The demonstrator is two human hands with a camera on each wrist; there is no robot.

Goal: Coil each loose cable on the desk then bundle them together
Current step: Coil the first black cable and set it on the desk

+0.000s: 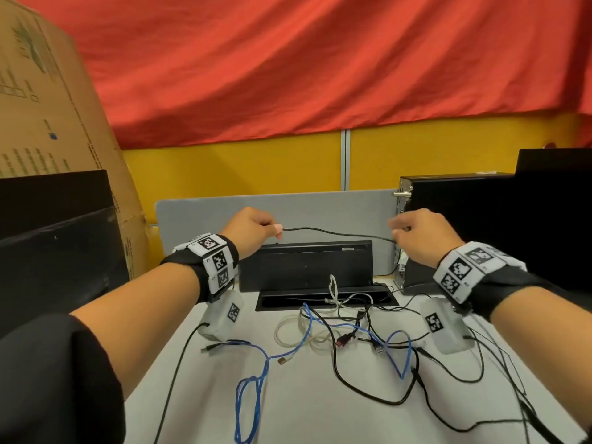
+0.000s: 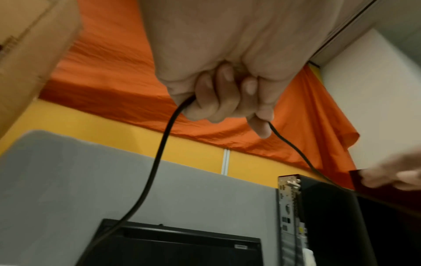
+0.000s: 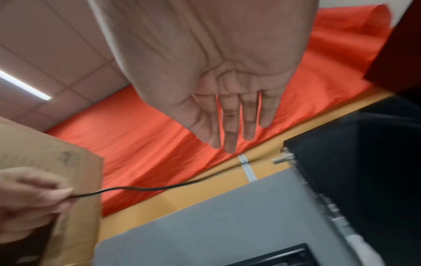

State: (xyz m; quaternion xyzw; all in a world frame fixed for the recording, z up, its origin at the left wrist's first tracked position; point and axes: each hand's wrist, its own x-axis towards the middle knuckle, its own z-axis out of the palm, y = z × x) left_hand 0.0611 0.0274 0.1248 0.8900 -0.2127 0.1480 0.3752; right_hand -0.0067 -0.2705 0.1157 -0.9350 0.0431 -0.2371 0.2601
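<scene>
Black thin cable [image 1: 333,232] strung mid-air between hands, far side above tabletop [image 1: 298,408]. Left hand [image 1: 253,226] fisted round it; right hand [image 3: 230,100] flat-fingered, no grip. Light, floppy, kink-prone: take it near the end.

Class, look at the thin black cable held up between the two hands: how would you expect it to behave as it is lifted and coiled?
The black cable sags between the left hand and right hand, so it is probably floppy. It looks thin, so likely light. The right hand's fingers are straight, so it may slip there.
</scene>
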